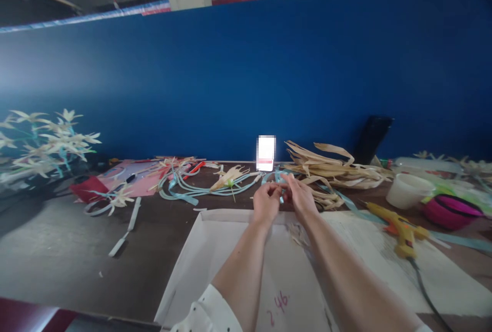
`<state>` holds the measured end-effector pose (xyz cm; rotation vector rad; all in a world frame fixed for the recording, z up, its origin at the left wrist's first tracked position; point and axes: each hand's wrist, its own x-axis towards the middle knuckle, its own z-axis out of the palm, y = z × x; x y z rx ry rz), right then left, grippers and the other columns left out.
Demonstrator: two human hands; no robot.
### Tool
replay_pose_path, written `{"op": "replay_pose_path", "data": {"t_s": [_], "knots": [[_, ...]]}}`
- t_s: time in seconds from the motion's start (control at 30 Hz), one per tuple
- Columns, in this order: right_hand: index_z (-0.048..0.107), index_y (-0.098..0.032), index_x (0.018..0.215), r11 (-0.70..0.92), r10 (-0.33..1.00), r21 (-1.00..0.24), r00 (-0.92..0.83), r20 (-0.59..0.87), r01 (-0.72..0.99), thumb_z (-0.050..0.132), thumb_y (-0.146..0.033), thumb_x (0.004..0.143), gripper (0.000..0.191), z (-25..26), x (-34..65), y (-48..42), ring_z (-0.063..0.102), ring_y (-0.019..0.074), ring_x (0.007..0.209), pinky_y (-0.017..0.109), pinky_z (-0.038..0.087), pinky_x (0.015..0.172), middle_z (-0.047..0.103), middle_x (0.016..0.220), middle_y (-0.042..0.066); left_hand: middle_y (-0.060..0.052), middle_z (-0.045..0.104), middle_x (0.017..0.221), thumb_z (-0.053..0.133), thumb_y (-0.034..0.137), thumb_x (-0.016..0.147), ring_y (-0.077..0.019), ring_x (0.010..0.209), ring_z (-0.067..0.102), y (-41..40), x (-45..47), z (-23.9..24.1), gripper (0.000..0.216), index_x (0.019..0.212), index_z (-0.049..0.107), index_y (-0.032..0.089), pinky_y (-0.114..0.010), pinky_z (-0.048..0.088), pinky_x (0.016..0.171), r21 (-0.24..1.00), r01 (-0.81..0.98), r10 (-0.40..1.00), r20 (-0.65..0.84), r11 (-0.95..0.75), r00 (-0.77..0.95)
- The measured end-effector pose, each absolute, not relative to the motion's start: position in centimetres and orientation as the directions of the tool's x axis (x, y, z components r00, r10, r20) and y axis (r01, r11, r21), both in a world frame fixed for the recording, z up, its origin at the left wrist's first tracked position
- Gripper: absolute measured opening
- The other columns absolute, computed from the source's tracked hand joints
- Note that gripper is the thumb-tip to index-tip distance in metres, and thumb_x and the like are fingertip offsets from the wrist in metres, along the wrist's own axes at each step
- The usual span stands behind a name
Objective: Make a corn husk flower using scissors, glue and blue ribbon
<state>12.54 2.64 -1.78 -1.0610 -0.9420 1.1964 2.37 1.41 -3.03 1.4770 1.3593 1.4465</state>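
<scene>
My left hand (267, 200) and my right hand (301, 198) meet above the far edge of a shallow white box (226, 250). Both have their fingers bent and drawn together. Between the fingertips shows a small light blue strip (282, 199), mostly hidden by them. I cannot make out whether both hands grip it. Just behind my right hand lie dried corn husks (338, 174). To the left of my hands are a pale husk flower (230, 178) on a short stem and a loose coil of light blue cords (177, 188).
A yellow glue gun (403, 227) with a dark cord rests on the paper (369, 250) at right, near a white cup (409, 190) and a magenta pouch (451, 211). A lit phone (266, 152) stands at the back. Husk flowers (57, 137) rise at left. A blue wall (230, 81) closes the back.
</scene>
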Motion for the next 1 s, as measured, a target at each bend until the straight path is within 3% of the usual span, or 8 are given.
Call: {"op": "replay_pose_path", "data": {"t_s": [0.13,0.3,0.47,0.77,1.0], "knots": [[0.07,-0.019,0.079,0.079,0.99,-0.953,0.137,0.04,-0.291,0.068,-0.053,0.064,0.037,-2.03,12.62,2.87,0.04,0.0086,0.041,0.024,0.029,0.038,0.067,0.073,0.004,-0.002,0.065,0.071,0.056,0.026,0.077,-0.0137,0.067,0.057,1.54,2.41,-3.32,0.013,0.074,0.065,0.017,-0.024,0.04,0.065,0.929,0.275,0.94,0.299,-0.248,-0.162],[0.068,-0.018,0.071,0.092,0.994,-0.96,0.087,0.071,-0.265,0.074,-0.05,0.057,0.035,-2.2,12.69,2.87,0.036,0.0074,0.038,0.022,0.025,0.038,0.05,0.046,-0.003,-0.002,0.064,0.07,0.057,0.028,0.076,-0.0131,0.066,0.056,1.33,2.33,-2.94,0.015,0.072,0.065,0.016,-0.023,0.038,0.064,0.92,0.302,0.942,0.303,-0.25,-0.145],[0.064,-0.019,0.068,0.067,0.993,-0.937,0.113,0.03,-0.344,0.078,-0.045,0.053,0.033,-1.87,12.79,2.65,0.032,0.0062,0.036,0.022,0.023,0.038,0.041,0.04,-0.007,-0.002,0.062,0.065,0.054,0.041,0.078,-0.0129,0.063,0.053,1.43,2.17,-2.7,0.029,0.071,0.067,0.015,-0.023,0.037,0.059,0.956,0.184,0.97,0.24,-0.227,-0.051],[0.065,-0.018,0.068,0.028,0.998,-0.892,0.064,-0.001,-0.45,0.079,-0.038,0.055,0.028,-1.55,13.06,2.49,0.038,0.0069,0.043,0.021,0.028,0.039,0.052,0.051,-0.004,-0.005,0.063,0.069,0.052,0.048,0.077,-0.0121,0.057,0.051,1.78,1.92,-2.96,0.037,0.083,0.068,0.015,-0.023,0.037,0.051,0.997,-0.044,0.995,0.071,-0.068,0.064],[0.063,-0.018,0.066,0.022,0.998,-0.919,0.061,-0.002,-0.393,0.08,-0.04,0.052,0.031,-1.42,12.92,2.35,0.039,0.0069,0.042,0.021,0.028,0.038,0.051,0.049,-0.004,-0.004,0.062,0.069,0.059,0.049,0.072,-0.0115,0.059,0.051,2.14,1.76,-3.24,0.035,0.076,0.068,0.015,-0.022,0.037,0.054,0.992,0.036,0.991,0.122,-0.125,0.057]]}}
